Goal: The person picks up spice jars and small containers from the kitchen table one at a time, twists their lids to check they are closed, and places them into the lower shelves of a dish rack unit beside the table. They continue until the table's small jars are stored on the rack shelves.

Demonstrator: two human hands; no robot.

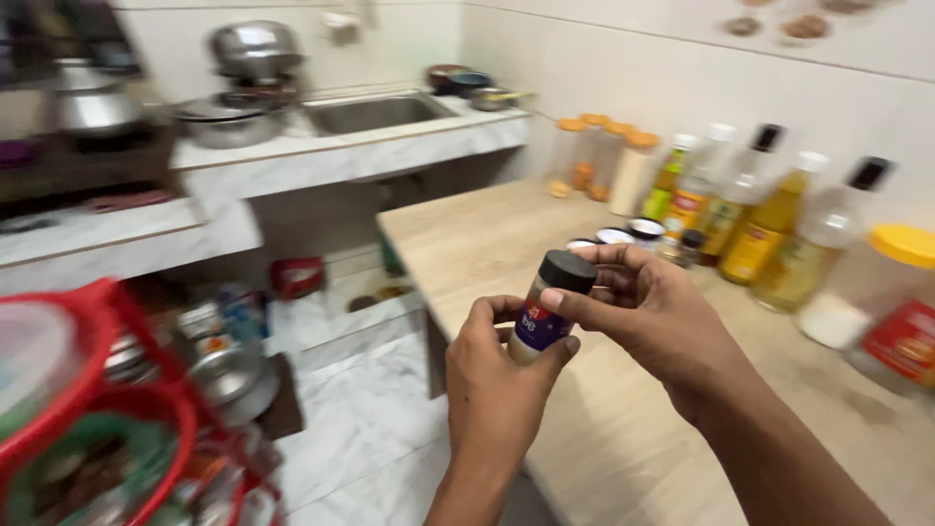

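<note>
A small spice jar (542, 318) with a black cap and a purple label is held up over the front edge of a wooden counter (623, 438). My left hand (497, 385) grips its lower body from below. My right hand (651, 310) comes from the right, its fingers wrapped around the black cap (567, 272). Whether the cap is loose or tight cannot be told.
Oil bottles (774, 226) and orange-lidded jars (604, 156) line the wall at the counter's back. A yellow-lidded jar (901, 307) stands at right. Small round tins (623, 234) sit behind my hands. A sink (375, 112) and steel pots (255, 58) are far left; a red rack (107, 409) stands on the floor.
</note>
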